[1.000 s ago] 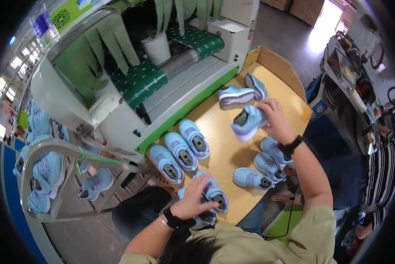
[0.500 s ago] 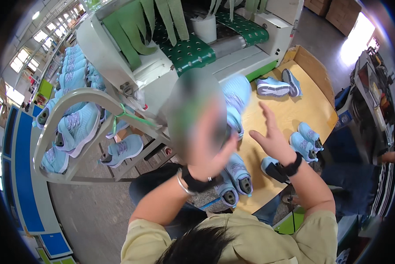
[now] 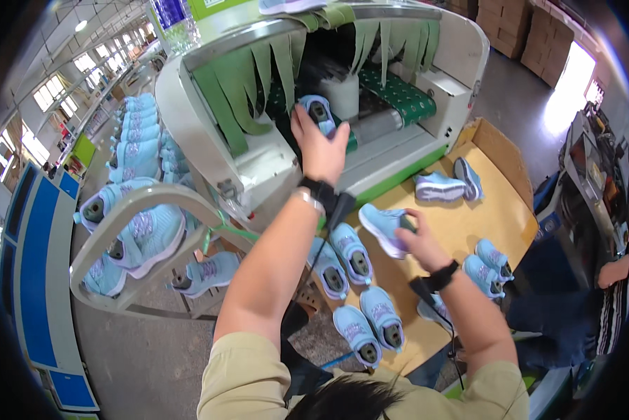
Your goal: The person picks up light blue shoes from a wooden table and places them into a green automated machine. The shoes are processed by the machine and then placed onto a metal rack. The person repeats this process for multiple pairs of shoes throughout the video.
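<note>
At the opening of the machine, my left hand [image 3: 323,148] is closed around a light blue sneaker [image 3: 316,109] above the perforated green belt [image 3: 405,98]. Over the tan tabletop [image 3: 500,203], my right hand [image 3: 424,241] grips another blue sneaker [image 3: 382,225] by its heel, where a dark insert shows. Between my forearms stand a pair of sneakers [image 3: 349,245] and, nearer to me, a second pair [image 3: 382,316]. One more shoe [image 3: 435,308] is partly hidden under my right wrist.
Green strip curtains [image 3: 220,91] hang over the machine mouth, around a white cylinder [image 3: 341,98]. Two sneakers [image 3: 439,187] lie by the cardboard edge [image 3: 500,150]; another pair [image 3: 486,269] stands right. A rack of sneakers [image 3: 136,157] is left, behind a curved rail [image 3: 94,241]. Another person's arm [image 3: 614,271] shows far right.
My left hand has reached forward with a sneaker into the machine opening. My right hand, empty before, now holds a sneaker. A second pair shows on the table, and the view has tilted up.
</note>
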{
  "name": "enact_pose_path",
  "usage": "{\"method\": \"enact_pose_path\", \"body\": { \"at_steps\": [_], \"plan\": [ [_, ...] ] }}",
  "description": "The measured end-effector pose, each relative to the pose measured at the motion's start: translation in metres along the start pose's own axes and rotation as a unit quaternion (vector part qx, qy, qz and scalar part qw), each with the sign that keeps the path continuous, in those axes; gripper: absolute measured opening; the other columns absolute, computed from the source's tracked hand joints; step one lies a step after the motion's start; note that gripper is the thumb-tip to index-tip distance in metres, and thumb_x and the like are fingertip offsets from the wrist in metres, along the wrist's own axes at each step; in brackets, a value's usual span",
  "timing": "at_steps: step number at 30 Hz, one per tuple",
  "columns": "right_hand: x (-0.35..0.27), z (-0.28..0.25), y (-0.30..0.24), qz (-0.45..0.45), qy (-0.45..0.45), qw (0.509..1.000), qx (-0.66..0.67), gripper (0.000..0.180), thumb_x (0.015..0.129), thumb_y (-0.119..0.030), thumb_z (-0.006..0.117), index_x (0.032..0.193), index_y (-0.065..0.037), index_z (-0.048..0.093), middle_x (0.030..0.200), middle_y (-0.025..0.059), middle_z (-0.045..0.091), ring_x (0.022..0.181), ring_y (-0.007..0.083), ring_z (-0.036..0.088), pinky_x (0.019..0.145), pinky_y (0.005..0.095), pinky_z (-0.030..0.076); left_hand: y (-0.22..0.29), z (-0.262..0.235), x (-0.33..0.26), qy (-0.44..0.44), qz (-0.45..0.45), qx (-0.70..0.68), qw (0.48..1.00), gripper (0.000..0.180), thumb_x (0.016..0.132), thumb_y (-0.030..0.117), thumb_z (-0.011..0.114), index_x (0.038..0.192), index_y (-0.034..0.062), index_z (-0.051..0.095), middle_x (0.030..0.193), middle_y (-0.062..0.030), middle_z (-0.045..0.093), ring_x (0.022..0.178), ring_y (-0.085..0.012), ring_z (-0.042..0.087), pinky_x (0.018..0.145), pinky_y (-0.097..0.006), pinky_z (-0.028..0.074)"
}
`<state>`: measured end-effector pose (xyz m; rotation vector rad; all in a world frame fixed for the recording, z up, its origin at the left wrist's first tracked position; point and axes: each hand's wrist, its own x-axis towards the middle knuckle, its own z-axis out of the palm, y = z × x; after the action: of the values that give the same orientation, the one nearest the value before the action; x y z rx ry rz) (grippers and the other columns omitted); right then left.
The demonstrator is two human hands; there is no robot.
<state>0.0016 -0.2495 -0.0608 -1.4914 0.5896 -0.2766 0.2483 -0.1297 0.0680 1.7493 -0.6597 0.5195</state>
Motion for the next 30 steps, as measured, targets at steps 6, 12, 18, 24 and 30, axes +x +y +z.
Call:
{"method": "enact_pose_path", "body": {
  "at_steps": [6,12,18,24,30],
  "plan": [
    [0.046,0.001,-0.200,-0.414,0.108,0.885,-0.182,0.054,0.089,-0.017,0.069,0.138,-0.010,0.048,0.124,0.0146,0.062,0.116,0.0252,0.061,0.099,0.0356,0.048,0.021,-0.086,-0.124,-0.225,0.024,-0.018,0.974,0.089,0.090,0.019,0.071,0.160,0.0014,0.019,0.164,-0.0233,0.017,0.152,-0.0385,0.021,0.124,-0.045,0.020],
    [0.228,-0.025,-0.181,-0.390,0.204,0.843,-0.310,0.072,0.087,-0.015,0.072,0.152,-0.015,0.040,0.142,0.0227,0.054,0.131,0.0386,0.054,0.109,0.0407,0.043,0.007,-0.082,-0.216,-0.402,0.042,0.237,0.883,0.079,0.092,0.050,0.065,0.156,0.0114,0.036,0.163,-0.0203,0.025,0.150,-0.0418,0.024,0.113,-0.071,0.019],
    [0.226,-0.047,-0.103,-0.339,0.418,0.801,-0.262,0.048,0.092,-0.030,0.067,0.134,-0.010,0.056,0.136,0.0172,0.060,0.122,0.0388,0.058,0.100,0.0473,0.048,-0.009,-0.086,-0.229,-0.387,0.087,0.283,0.873,0.077,0.094,0.057,0.058,0.154,0.0132,0.039,0.160,-0.0130,0.037,0.149,-0.0362,0.030,0.110,-0.071,0.021],
    [0.124,-0.057,0.027,-0.075,0.243,0.781,-0.570,0.066,0.093,-0.055,0.058,0.140,-0.008,0.054,0.142,0.0201,0.054,0.139,0.0382,0.041,0.119,0.0604,0.018,-0.013,-0.087,-0.228,-0.390,0.069,0.278,0.875,0.077,0.093,0.054,0.061,0.154,0.0121,0.039,0.159,-0.0128,0.039,0.149,-0.0347,0.031,0.111,-0.067,0.022],
    [0.034,-0.058,-0.022,0.004,-0.028,0.936,-0.351,0.072,0.096,-0.053,0.060,0.145,-0.003,0.044,0.122,0.0238,0.066,0.125,0.0389,0.056,0.110,0.0493,0.038,-0.011,-0.085,-0.230,-0.380,0.084,0.277,0.878,0.076,0.093,0.050,0.062,0.154,0.0104,0.039,0.157,-0.0146,0.041,0.147,-0.0355,0.033,0.111,-0.065,0.023]
  ]
}}
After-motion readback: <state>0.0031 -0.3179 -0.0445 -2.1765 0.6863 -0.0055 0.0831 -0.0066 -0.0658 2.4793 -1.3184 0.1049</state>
